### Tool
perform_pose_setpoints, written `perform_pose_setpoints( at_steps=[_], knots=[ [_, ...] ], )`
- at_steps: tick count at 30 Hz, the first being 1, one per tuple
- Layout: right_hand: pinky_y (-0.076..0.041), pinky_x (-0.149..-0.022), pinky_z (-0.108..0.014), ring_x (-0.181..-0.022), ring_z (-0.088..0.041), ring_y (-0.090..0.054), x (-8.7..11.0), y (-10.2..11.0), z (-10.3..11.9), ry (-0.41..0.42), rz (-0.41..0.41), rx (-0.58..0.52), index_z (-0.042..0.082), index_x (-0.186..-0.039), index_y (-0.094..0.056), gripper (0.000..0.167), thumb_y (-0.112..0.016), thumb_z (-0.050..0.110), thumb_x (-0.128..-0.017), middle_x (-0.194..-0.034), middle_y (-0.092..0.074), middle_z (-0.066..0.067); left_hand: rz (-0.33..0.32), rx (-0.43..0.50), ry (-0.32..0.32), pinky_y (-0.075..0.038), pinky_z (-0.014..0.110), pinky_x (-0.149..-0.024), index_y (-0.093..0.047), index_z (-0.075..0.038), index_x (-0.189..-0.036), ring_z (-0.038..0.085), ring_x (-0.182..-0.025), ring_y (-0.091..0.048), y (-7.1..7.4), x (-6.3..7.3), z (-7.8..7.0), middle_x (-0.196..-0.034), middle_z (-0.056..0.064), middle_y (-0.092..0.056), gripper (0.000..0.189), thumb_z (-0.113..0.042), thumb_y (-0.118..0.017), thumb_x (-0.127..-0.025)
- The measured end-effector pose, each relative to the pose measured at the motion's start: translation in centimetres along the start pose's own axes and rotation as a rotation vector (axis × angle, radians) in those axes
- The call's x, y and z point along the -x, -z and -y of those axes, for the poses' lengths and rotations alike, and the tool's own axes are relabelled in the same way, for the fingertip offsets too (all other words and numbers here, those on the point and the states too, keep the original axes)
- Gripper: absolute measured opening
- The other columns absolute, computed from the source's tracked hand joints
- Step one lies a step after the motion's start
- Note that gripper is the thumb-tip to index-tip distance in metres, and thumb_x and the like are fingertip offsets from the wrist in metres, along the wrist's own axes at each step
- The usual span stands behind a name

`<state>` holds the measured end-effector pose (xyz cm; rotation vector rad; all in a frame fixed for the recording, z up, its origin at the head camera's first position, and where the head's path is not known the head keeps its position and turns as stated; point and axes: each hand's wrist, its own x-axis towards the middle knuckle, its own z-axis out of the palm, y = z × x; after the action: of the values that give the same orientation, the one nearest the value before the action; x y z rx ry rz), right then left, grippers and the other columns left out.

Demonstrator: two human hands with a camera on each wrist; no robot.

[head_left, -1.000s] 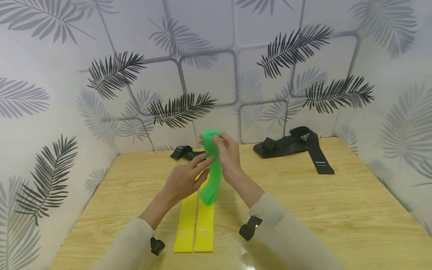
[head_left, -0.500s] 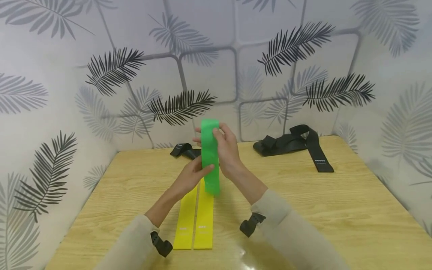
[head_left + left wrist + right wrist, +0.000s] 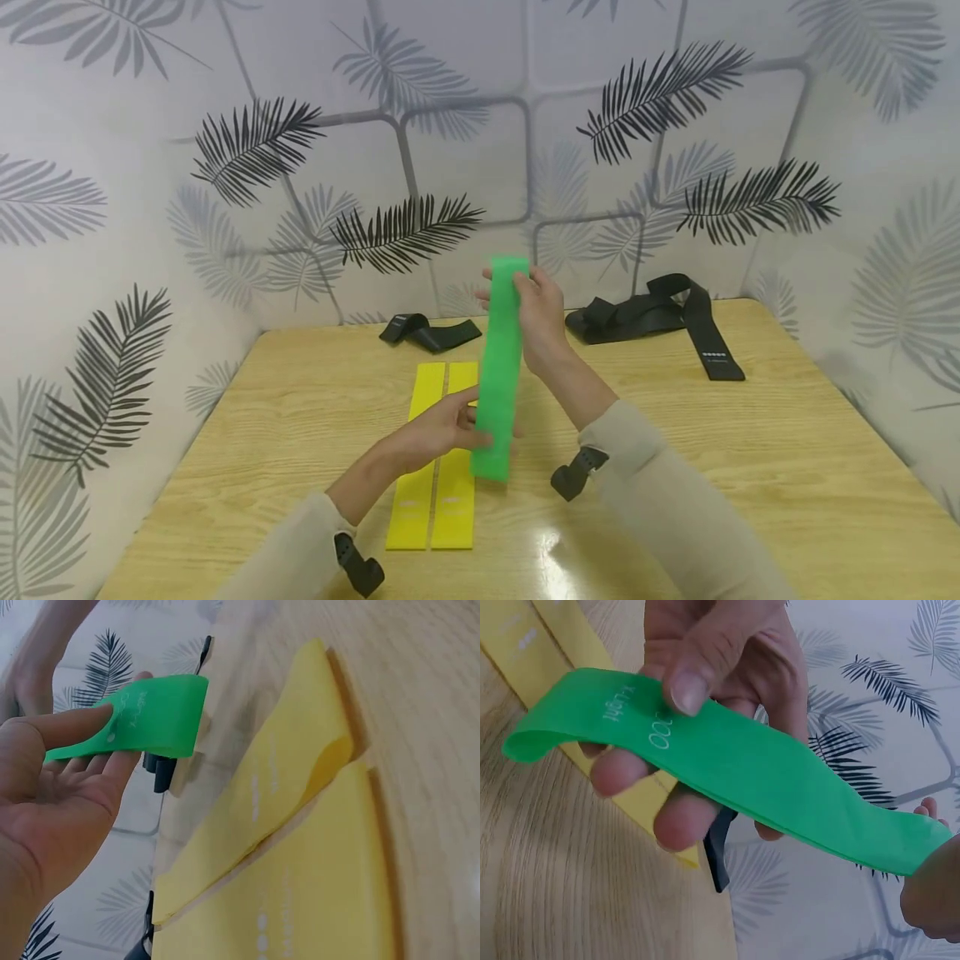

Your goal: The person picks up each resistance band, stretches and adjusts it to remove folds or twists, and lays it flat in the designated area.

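Observation:
A green resistance band hangs stretched lengthwise in the air between both hands, its lower end over the yellow bands. My left hand pinches it near the lower end, thumb in front and fingers behind. At the upper end, my right hand grips it between thumb and fingers. White print shows on the green band in the right wrist view, by the left thumb. Two yellow resistance bands lie flat side by side on the table below.
A short black band lies at the back edge of the wooden table. Farther right, a longer black band lies folded, one end reaching forward. A patterned wall stands behind the table.
The left hand has come onto the green band and slid down to its lower end. The band has straightened out, and both hands have shifted right with it.

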<state>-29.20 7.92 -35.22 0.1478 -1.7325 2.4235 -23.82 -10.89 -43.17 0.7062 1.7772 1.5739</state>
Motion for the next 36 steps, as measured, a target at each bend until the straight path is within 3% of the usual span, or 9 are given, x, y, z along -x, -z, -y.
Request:
perform_pose_setpoints(
  at_steps=[5, 9, 15, 23, 25, 27, 31, 33, 36],
  knots=[
    [-0.062, -0.089, -0.039, -0.104, -0.027, -0.076, -0.6, 1.1, -1.0, -0.040, -0.052, -0.009, 0.008, -0.133, -0.061, 0.031, -0.041, 0.023, -0.114, -0.127, -0.073, -0.009, 0.059, 0.028, 0.060, -0.054, 0.040, -0.103, -0.033, -0.016, -0.161, 0.029, -0.114, -0.072, -0.5, 0.4, 0.7, -0.136, 0.022, -0.066, 0.076, 0.006, -0.065, -0.097],
    [-0.061, -0.090, -0.039, -0.106, -0.030, -0.075, -0.9, 1.7, -1.7, -0.045, -0.076, -0.011, 0.007, -0.134, -0.060, 0.030, -0.041, 0.020, -0.114, -0.128, -0.072, -0.013, 0.062, 0.031, 0.100, -0.056, 0.038, -0.099, -0.034, -0.012, -0.161, 0.027, -0.109, -0.073, -1.0, 0.6, 1.0, -0.128, 0.019, -0.071, 0.076, 0.007, -0.068, -0.095],
    [-0.063, -0.085, -0.038, -0.109, -0.036, -0.073, -1.1, 2.4, -2.7, -0.094, -0.088, 0.028, 0.005, -0.134, -0.057, 0.030, -0.041, 0.018, -0.113, -0.133, -0.069, -0.018, 0.056, -0.002, 0.143, -0.059, 0.034, -0.090, -0.058, -0.003, -0.141, 0.018, -0.096, -0.074, -1.7, 0.9, 1.3, -0.108, 0.010, -0.077, 0.048, 0.004, -0.070, -0.095],
    [-0.061, -0.068, -0.027, -0.092, -0.025, -0.078, -1.1, 3.6, -4.6, -0.234, -0.118, 0.206, 0.007, -0.135, -0.062, 0.031, -0.047, 0.021, -0.112, -0.122, -0.075, -0.015, 0.360, 0.096, 0.186, -0.062, 0.048, -0.086, -0.061, 0.009, -0.124, 0.027, -0.091, -0.078, -2.3, 1.8, 1.9, -0.112, 0.035, -0.071, 0.022, 0.001, -0.059, -0.103],
    [-0.063, -0.073, -0.030, -0.099, -0.028, -0.077, -1.2, 3.8, -5.1, -0.262, -0.099, 0.212, 0.005, -0.136, -0.062, 0.032, -0.048, 0.020, -0.111, -0.125, -0.073, -0.016, 0.402, 0.089, 0.200, -0.064, 0.045, -0.079, -0.062, 0.011, -0.122, 0.025, -0.086, -0.079, -2.4, 1.9, 1.8, -0.115, 0.036, -0.069, 0.022, 0.000, -0.059, -0.104],
    [-0.061, -0.087, -0.035, -0.114, -0.031, -0.072, -1.2, 4.0, -5.6, -0.282, -0.085, 0.242, 0.004, -0.140, -0.060, 0.034, -0.049, 0.019, -0.111, -0.135, -0.068, -0.016, 0.430, 0.080, 0.218, -0.065, 0.041, -0.072, -0.062, 0.013, -0.119, 0.023, -0.082, -0.078, -2.6, 2.1, 1.7, -0.115, 0.036, -0.069, 0.021, -0.001, -0.059, -0.104],
    [-0.046, -0.113, -0.044, -0.141, -0.037, -0.049, -1.2, 4.6, -6.5, -0.309, -0.069, 0.370, 0.001, -0.152, -0.049, 0.045, -0.051, 0.018, -0.110, -0.155, -0.049, -0.019, 0.447, 0.062, 0.257, -0.062, 0.031, -0.058, -0.062, 0.017, -0.110, 0.019, -0.072, -0.075, -2.7, 2.3, 1.7, -0.112, 0.041, -0.066, 0.020, -0.002, -0.059, -0.103],
    [-0.042, -0.116, -0.043, -0.145, -0.035, -0.043, -1.2, 4.9, -7.0, -0.319, -0.065, 0.430, 0.000, -0.154, -0.046, 0.048, -0.053, 0.017, -0.109, -0.161, -0.042, -0.018, 0.449, 0.054, 0.273, -0.059, 0.027, -0.052, -0.062, 0.018, -0.106, 0.017, -0.066, -0.072, -2.7, 2.5, 1.7, -0.110, 0.045, -0.064, 0.020, -0.002, -0.060, -0.103],
    [-0.047, -0.111, -0.043, -0.139, -0.035, -0.050, -1.2, 5.2, -7.6, -0.337, -0.051, 0.431, -0.002, -0.152, -0.048, 0.047, -0.055, 0.014, -0.108, -0.159, -0.044, -0.020, 0.448, 0.051, 0.288, -0.054, 0.024, -0.046, -0.060, 0.019, -0.102, 0.015, -0.061, -0.069, -2.7, 2.7, 1.8, -0.107, 0.049, -0.061, 0.022, -0.002, -0.060, -0.103]
  ],
)
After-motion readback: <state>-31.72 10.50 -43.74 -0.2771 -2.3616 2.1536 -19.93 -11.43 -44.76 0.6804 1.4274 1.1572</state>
